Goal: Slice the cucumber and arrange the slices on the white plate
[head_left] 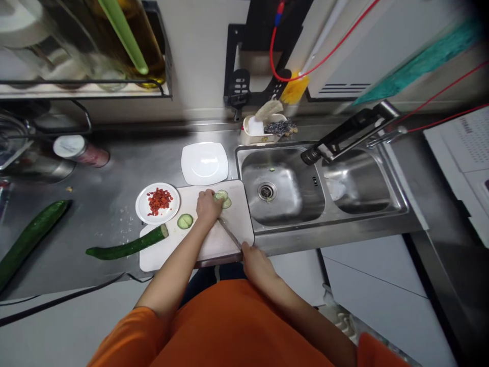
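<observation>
Grey steel surface: in the head view, it runs along the wall, with a shiny steel double sink set into it on the right.
White rectangular cutting board: lies at the near edge of the surface, just left of the sink.
Thin pale-green cucumber slices: overlap on the far part of the board, right at the left hand.
Left hand: fingers bent over, tips at the slices; whether they pinch or only press, I cannot tell.
Right hand: wrapped around the near end of a long narrow metal knife, by the board's near right corner.
Knife: slants across the board, its far end close to the left hand; its handle is hidden in the grip.
Round green-rimmed slice: lies on the board left of the left hand.
Cut dark-green cucumber: its pale cut end is over the board, its narrow end over the surface.
Thick dark-green cucumber: lies farther left, well apart from the board.
Round white plate: covers the board's far left corner and holds small chopped red pieces.
Square white plate: stands just beyond the board's far edge.
</observation>
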`<state>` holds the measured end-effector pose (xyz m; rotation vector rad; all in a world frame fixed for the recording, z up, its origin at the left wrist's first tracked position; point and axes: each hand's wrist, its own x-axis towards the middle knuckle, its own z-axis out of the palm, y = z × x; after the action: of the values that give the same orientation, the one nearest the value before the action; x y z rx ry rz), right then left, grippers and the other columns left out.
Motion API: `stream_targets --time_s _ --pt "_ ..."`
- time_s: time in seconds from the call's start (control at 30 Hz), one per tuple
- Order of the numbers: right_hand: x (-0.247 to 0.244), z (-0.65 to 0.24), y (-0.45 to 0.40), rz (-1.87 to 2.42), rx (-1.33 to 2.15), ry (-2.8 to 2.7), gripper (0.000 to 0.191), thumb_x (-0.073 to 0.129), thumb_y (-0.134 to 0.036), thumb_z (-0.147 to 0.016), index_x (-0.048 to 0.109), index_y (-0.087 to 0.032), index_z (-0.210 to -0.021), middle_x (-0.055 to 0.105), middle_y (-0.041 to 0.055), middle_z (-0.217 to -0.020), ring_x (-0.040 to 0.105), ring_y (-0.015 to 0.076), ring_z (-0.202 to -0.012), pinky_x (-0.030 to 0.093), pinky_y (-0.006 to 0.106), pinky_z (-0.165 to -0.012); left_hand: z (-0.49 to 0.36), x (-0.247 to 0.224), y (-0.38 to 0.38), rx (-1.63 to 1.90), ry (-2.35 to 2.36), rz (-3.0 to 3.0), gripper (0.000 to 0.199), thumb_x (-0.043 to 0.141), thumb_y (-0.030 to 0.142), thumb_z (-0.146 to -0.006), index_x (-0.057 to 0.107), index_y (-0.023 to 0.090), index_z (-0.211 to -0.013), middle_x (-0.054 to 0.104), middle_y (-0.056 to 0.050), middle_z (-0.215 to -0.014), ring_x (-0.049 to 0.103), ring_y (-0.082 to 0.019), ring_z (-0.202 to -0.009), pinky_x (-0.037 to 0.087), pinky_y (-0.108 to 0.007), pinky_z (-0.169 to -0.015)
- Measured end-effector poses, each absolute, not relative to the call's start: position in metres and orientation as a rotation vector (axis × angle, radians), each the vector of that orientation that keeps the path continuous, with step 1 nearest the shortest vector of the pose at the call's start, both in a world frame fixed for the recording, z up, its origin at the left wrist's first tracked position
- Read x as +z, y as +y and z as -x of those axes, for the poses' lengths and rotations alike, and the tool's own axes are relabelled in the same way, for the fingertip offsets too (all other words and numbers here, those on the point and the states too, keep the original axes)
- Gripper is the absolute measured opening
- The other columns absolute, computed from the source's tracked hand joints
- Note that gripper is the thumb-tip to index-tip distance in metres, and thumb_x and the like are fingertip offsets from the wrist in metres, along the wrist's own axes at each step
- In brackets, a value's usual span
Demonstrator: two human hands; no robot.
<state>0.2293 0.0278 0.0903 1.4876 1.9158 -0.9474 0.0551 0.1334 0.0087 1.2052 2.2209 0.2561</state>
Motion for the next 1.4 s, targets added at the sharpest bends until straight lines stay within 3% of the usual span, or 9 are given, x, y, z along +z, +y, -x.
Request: stream_targets --time_s 0.3,0.5,0.73,0.93,1.4 --pt "0.090 -0.232 0.028 -1.492 -0.970 1.903 0.037 0.033 0.002 -0.083 0.050 -0.014 -0.113 0.068 0.0132 -0.095 0.066 0.0221 -0.090 0.042 0.027 -0.070 -0.053 0.003 0.138 0.411 2.174 -1.155 0.029 0.066 0.033 -0.070 0.061 0.020 -0.095 0.052 -0.009 -0.109 0.054 -0.020 -0.095 0.042 -0.031 -0.084" --pt "0.090 -0.233 0.029 -1.485 -0.956 1.918 0.038 0.032 0.002 -0.083 0.050 -0.013 -0.113 0.068 0.0144 -0.095 0.066 0.0240 -0.090 0.043 0.028 -0.069 -0.051 0.010 0.134 0.529 2.057 -1.218 0.008 0.056 0.022 -0.075 0.057 0.021 -0.083 0.062 0.000 -0.079 0.056 -0.015 -0.075 0.041 -0.027 -0.074" --pt "0.084 -0.239 0.028 -1.521 -0.953 1.916 0.036 0.032 -0.001 -0.085 0.051 -0.013 -0.113 0.068 0.0142 -0.095 0.065 0.0227 -0.091 0.042 0.028 -0.069 -0.016 0.036 0.101 0.504 2.030 -1.136 0.012 0.060 0.024 -0.072 0.059 0.021 -0.084 0.065 0.003 -0.076 0.058 -0.012 -0.071 0.041 -0.024 -0.071" --pt "0.081 -0.234 0.029 -1.576 -0.916 1.933 0.031 0.032 -0.003 -0.088 0.050 -0.013 -0.111 0.067 0.0133 -0.096 0.065 0.0219 -0.090 0.042 0.027 -0.068 -0.004 0.032 0.079 0.326 1.880 -1.201 0.015 0.059 0.016 -0.069 0.059 0.022 -0.083 0.066 0.004 -0.076 0.059 -0.012 -0.069 0.040 -0.021 -0.065" --pt "0.089 -0.203 0.016 -1.503 -0.887 2.028 0.038 0.030 -0.001 -0.085 0.047 -0.014 -0.117 0.066 0.0141 -0.095 0.065 0.0236 -0.095 0.044 0.027 -0.071 -0.017 0.023 0.073 0.191 2.054 -1.392 0.022 0.052 0.016 -0.077 0.060 0.021 -0.097 0.069 -0.003 -0.082 0.062 -0.019 -0.077 0.037 -0.026 -0.065"
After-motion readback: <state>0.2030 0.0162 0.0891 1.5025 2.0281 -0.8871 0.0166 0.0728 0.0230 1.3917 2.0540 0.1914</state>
